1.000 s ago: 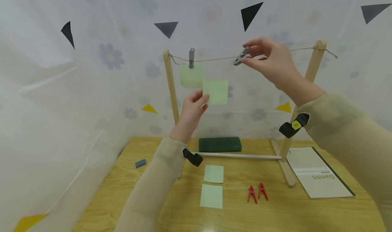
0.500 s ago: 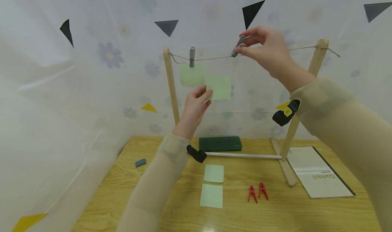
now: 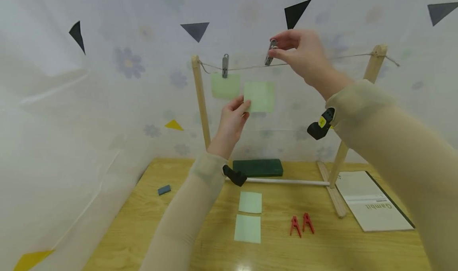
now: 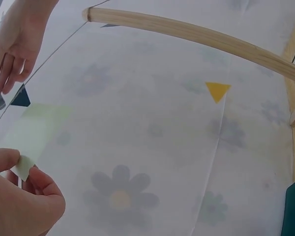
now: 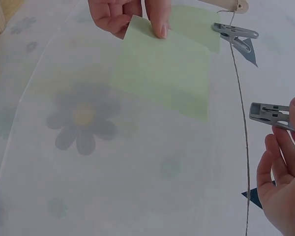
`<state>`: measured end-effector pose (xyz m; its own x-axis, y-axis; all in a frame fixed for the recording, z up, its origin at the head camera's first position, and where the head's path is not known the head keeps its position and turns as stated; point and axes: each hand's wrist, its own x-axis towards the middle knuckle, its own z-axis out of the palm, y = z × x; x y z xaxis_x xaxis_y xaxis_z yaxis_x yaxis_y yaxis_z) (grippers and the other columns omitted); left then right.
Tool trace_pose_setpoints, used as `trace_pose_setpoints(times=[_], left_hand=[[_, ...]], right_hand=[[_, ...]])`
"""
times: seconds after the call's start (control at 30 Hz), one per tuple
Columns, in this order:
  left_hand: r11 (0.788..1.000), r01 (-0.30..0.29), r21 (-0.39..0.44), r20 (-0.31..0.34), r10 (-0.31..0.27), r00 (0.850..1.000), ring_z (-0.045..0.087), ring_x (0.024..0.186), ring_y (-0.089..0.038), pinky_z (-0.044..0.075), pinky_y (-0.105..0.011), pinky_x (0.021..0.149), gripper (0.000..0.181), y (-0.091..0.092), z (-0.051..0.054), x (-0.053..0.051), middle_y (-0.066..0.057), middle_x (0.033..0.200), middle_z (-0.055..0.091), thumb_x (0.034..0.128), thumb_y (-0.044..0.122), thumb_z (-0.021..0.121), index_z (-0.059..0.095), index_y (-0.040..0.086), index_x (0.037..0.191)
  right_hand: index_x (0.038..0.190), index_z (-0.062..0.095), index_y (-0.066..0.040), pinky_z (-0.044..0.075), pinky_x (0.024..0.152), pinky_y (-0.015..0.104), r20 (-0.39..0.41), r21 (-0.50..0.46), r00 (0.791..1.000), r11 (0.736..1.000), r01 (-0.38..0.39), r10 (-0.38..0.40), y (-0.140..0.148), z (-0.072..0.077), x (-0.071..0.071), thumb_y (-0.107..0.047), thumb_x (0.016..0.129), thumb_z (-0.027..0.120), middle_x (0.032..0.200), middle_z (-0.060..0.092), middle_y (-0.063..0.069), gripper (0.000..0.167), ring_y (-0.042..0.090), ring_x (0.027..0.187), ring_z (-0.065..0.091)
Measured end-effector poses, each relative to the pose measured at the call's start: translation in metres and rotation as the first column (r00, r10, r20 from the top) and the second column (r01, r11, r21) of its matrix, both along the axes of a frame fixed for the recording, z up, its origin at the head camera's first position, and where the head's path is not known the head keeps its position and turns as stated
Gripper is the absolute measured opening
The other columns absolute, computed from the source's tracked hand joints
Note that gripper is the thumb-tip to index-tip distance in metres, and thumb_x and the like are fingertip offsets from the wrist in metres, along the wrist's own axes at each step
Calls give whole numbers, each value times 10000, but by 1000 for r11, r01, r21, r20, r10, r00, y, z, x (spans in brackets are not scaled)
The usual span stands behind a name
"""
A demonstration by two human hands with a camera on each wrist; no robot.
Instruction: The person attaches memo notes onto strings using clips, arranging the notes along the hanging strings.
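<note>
Hanging from the string (image 3: pixel 247 68) by a grey clip (image 3: pixel 225 66), one green paper (image 3: pixel 225 86) noted. Second paper (image 3: pixel 259 97) pinched by its lower left corner between thumb and fingers of the left hand (image 3: pixel 230 121), below the string and apart from it. Second clip (image 3: pixel 271 53) pinched by thumb and fingertips of the right hand (image 3: pixel 304 52), its nose just beside the string.

String tied between left post (image 3: pixel 201 100) and right post (image 3: pixel 374 66). Left post's lower part hidden by left hand and left sleeve (image 3: pixel 182 211); right post crossed by right sleeve (image 3: pixel 386 135). White rod (image 3: pixel 286 181) set low, its left end covered; dark green case (image 3: pixel 257 167) laid behind.

Wood-grained bench (image 3: pixel 279 257): near paper (image 3: pixel 247 229) and far paper (image 3: pixel 250 202) laid almost touching; red pegs (image 3: pixel 295 220) placed to their right. Blue block (image 3: pixel 164 190) left well apart; booklet (image 3: pixel 372 215) laid beside the right post. Wall sheeting (image 3: pixel 161 84) printed with faded flowers (image 3: pixel 129 64), dotted with dark triangles (image 3: pixel 297 12) and yellow triangles (image 3: pixel 173 125).
</note>
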<state>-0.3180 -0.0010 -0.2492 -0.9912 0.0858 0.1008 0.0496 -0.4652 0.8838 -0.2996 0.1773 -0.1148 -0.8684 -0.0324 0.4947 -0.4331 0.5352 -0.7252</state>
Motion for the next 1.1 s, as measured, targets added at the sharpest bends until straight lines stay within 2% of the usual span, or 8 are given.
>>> trace_pose_setpoints(times=[0.2, 0.47, 0.53, 0.73, 0.93, 1.1], left_hand=[[999, -36, -4, 7, 36, 999, 493, 766, -75, 442, -236, 808, 374, -1, -1, 0, 30, 990, 568, 966, 74, 635, 591, 12, 1332], [1000, -30, 1, 24, 30, 999, 498, 786, -70, 444, -207, 757, 383, 1, -6, -2, 37, 1012, 574, 963, 68, 637, 586, 18, 1339], [999, -33, 0, 28, 33, 999, 501, 796, -71, 448, -216, 782, 390, 1, -6, -1, 37, 1022, 572, 962, 68, 638, 580, 24, 1346], [1000, -29, -8, 2, 29, 1000, 494, 768, -76, 426, -293, 899, 387, 2, 0, -1, 32, 1020, 575, 964, 63, 633, 576, 13, 1344], [1000, -25, -19, -13, 24, 1000, 493, 758, -74, 443, -239, 806, 357, 2, 5, -3, 40, 981, 582, 963, 73, 639, 600, 6, 1311], [1000, -21, -15, -2, 21, 1000, 496, 758, -80, 443, -256, 817, 352, 4, 5, -1, 33, 969, 578, 963, 79, 640, 610, 18, 1308]], right_hand=[[1253, 662, -133, 423, 879, 275, 15, 45, 1000, 999, 14, -15, -7, -1, -7, -324, 909, 718, 925, 628, -171, 398, 61, 969, 554], [1194, 660, -118, 414, 820, 276, 41, 143, 998, 989, 39, -46, -9, -9, -10, -332, 935, 687, 943, 631, -122, 337, 147, 1033, 561], [1196, 657, -112, 416, 814, 278, 41, 160, 998, 986, 39, -46, -10, -11, -11, -331, 938, 683, 951, 636, -104, 339, 166, 1041, 563], [1235, 654, -91, 427, 793, 298, 15, 243, 999, 969, 45, -50, -13, -14, -10, -355, 953, 656, 1014, 636, 12, 386, 196, 1024, 538], [1242, 663, -92, 424, 793, 323, 5, 285, 998, 957, 58, -62, -14, -13, -9, -365, 962, 643, 1086, 648, 78, 392, 224, 1049, 537], [1233, 678, -83, 442, 857, 376, 5, 308, 999, 950, 49, -52, -15, -16, -9, -358, 963, 646, 1151, 682, 145, 386, 250, 1119, 563]])
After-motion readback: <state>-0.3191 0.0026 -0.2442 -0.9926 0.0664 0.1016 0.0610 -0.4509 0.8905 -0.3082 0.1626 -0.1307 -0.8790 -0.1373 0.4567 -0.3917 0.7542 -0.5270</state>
